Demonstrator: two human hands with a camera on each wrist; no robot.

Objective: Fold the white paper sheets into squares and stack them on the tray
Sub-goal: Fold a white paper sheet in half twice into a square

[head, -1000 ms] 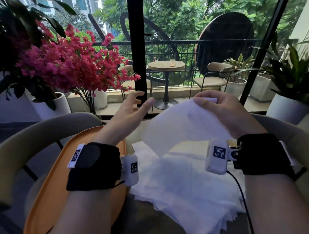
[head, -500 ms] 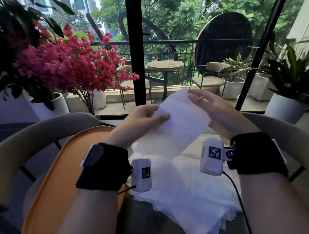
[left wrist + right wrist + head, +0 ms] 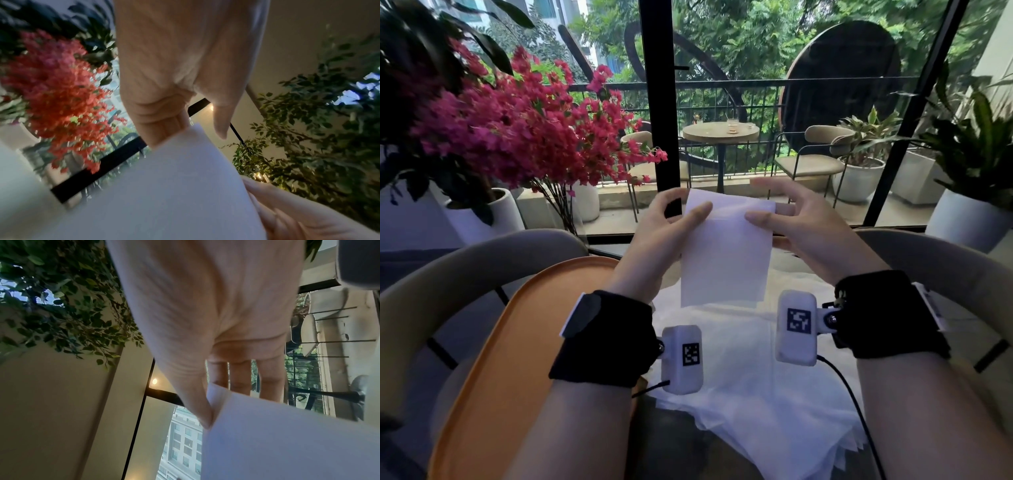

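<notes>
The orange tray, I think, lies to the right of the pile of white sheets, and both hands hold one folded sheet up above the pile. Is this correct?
Not quite: the orange tray lies to the left of the pile of white sheets, as the head view shows. The rest holds: the left hand and the right hand hold one folded sheet up above the pile.

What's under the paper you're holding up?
Under the folded sheet held by both hands lies a loose pile of white sheets. What the pile covers cannot be seen.
</notes>
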